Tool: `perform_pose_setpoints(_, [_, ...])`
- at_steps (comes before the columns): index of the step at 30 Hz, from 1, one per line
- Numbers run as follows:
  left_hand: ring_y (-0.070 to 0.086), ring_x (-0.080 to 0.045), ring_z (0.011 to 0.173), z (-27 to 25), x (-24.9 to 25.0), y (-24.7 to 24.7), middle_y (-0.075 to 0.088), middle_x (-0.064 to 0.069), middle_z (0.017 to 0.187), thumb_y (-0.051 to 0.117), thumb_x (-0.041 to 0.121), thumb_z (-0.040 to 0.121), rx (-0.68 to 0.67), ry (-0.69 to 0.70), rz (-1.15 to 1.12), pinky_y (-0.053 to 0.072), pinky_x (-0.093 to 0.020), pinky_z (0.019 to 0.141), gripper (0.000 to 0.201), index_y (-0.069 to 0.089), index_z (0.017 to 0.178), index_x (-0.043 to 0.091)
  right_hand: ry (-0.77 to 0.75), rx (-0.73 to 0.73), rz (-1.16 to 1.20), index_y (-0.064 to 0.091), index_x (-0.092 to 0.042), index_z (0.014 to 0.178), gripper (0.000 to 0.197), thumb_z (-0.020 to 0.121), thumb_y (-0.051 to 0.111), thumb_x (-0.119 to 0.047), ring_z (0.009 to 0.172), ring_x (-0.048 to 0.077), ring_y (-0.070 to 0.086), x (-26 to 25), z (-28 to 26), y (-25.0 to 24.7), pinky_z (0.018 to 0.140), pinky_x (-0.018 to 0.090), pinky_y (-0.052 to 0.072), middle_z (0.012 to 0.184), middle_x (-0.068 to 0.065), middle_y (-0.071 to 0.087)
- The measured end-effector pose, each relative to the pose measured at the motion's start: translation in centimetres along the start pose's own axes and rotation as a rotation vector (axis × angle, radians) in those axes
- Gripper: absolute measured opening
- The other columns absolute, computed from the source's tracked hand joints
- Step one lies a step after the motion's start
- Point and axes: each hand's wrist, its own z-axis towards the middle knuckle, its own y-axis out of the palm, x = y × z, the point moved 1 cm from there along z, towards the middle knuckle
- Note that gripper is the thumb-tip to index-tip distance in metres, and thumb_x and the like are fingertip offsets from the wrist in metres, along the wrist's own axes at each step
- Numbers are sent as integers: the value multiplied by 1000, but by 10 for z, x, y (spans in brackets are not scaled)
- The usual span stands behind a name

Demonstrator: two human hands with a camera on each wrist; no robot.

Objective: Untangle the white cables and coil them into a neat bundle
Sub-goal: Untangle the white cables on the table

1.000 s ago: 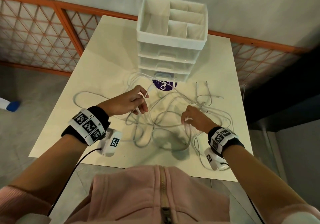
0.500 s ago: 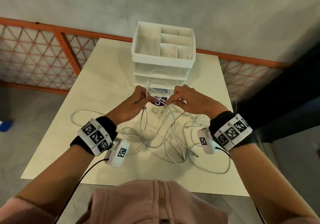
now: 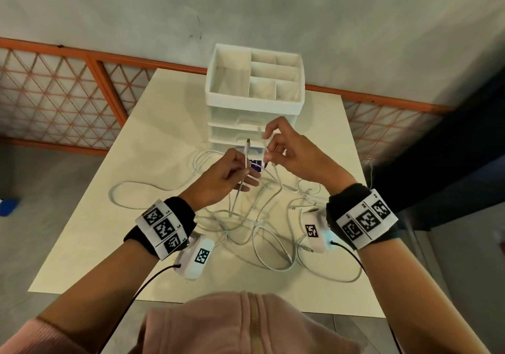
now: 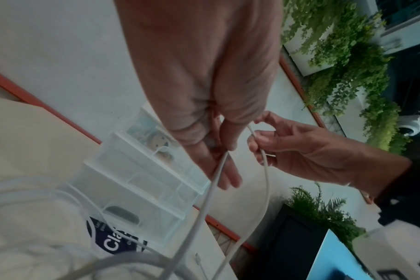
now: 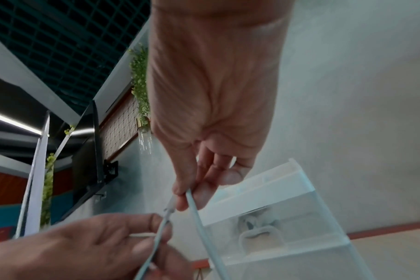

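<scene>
A tangle of white cables (image 3: 262,225) lies on the cream table (image 3: 109,230), with loops trailing left and right. My left hand (image 3: 247,174) is raised above the tangle and grips one strand, whose plug end (image 3: 248,142) sticks straight up. In the left wrist view this cable (image 4: 211,189) runs down from under the left hand's fingers (image 4: 226,170). My right hand (image 3: 266,148) is just right of it and slightly higher, pinching another strand between thumb and fingertips. The right wrist view shows that strand (image 5: 199,217) hanging from the right hand (image 5: 187,195), beside the plug (image 5: 170,206).
A white drawer organiser (image 3: 254,102) with open top compartments stands at the table's far middle, right behind my hands. A purple-labelled item (image 3: 255,163) lies at its foot under the cables. A wall with an orange lattice fence (image 3: 68,94) lies beyond the table.
Both hands rose from the table with cable strands and met in front of the organiser. Since half a second ago the right hand has lifted its strand higher, away from the left.
</scene>
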Motion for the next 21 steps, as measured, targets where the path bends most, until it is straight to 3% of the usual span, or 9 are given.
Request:
perform_pose_setpoints(4, [70, -22, 94, 1, 12, 1, 65, -8, 94, 47, 1, 96, 84, 17, -161, 59, -39, 81, 6, 43, 100, 4, 71, 47, 182, 32, -10, 95, 43, 80, 73, -8, 63, 19, 61, -2, 1, 16, 62, 18, 49, 73, 2, 66])
perform_pose_setpoints(9, [69, -21, 94, -1, 12, -1, 66, -13, 100, 50, 8, 95, 143, -13, -223, 60, -41, 75, 20, 50, 107, -8, 114, 121, 318, 33, -11, 91, 44, 78, 74, -7, 63, 20, 64, -2, 3, 25, 64, 21, 50, 77, 14, 68])
perform_pose_setpoints(12, [67, -21, 95, -1, 11, -1, 66, -13, 107, 51, 15, 96, 172, -13, -241, 58, -37, 78, 18, 55, 98, -2, 130, 138, 376, 35, -11, 92, 44, 77, 75, -6, 65, 19, 65, 1, 4, 29, 66, 21, 53, 77, 14, 66])
perform_pose_setpoints(14, [63, -18, 97, 1, 12, -5, 66, -6, 105, 55, 23, 95, 213, 28, -149, 52, -36, 86, 12, 60, 93, 12, 181, 142, 390, 37, -12, 95, 49, 73, 80, -12, 76, 27, 68, 3, 3, 35, 74, 32, 55, 81, 11, 65])
perform_pose_setpoints(17, [64, -12, 92, 3, 23, -10, 68, 3, 96, 50, 21, 97, 229, 97, -91, 49, -28, 85, 13, 60, 97, 12, 181, -32, 460, 40, -8, 117, 60, 73, 80, -11, 103, 21, 67, 2, 4, 47, 93, 38, 54, 104, 7, 67])
perform_pose_setpoints(19, [68, -14, 79, 3, 36, -10, 71, 3, 85, 39, 18, 101, 208, 118, -218, 54, -26, 73, 16, 54, 96, 12, 99, -220, 479, 47, -4, 128, 52, 82, 71, -6, 102, 11, 66, 1, 3, 56, 98, 30, 51, 104, 3, 69])
perform_pose_setpoints(21, [65, -15, 63, 2, 49, -12, 62, 3, 68, 29, 18, 103, 183, 153, -395, 55, -28, 65, 22, 48, 94, 14, 77, -309, 398, 64, -2, 106, 21, 87, 66, -11, 87, 10, 67, 4, 3, 64, 91, 24, 51, 88, 5, 70])
